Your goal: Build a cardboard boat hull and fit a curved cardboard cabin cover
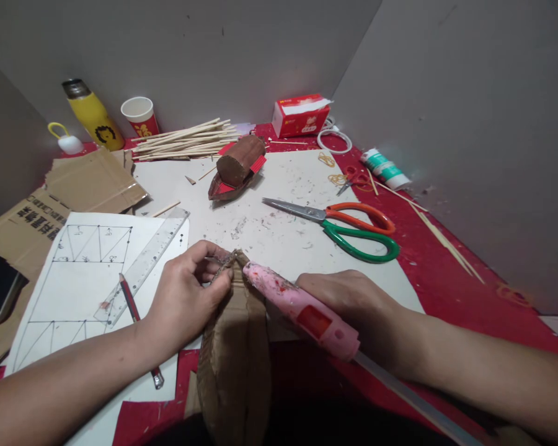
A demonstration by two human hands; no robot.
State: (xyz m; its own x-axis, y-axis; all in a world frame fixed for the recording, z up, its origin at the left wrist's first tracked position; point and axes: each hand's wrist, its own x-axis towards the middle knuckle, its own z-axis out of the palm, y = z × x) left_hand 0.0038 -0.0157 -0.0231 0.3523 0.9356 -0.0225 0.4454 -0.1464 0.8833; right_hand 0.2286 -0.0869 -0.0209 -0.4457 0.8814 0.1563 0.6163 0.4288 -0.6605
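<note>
Between thumb and fingers, my left hand (190, 294) pinches the pointed far end of a brown cardboard boat hull (237, 347). The hull's long body stretches toward me at the bottom of the view. My right hand (353, 310) is wrapped round a pink hot glue gun (302, 310), its fingers mostly hidden behind the gun. The gun's nozzle is close to the hull's tip; whether it touches I cannot tell. A clear glue stick (409, 399) sticks out from the gun's back. Beyond the hands stands a small brown model boat (239, 164) with red parts.
Scissors (325, 217) with orange and green handles lie ahead. On the left are a drawing (88, 285), ruler (144, 266), pencil (137, 316) and cardboard pieces (95, 179). Sticks (186, 142), a paper cup (139, 114), a yellow bottle (90, 114) and a tissue pack (302, 116) line the back.
</note>
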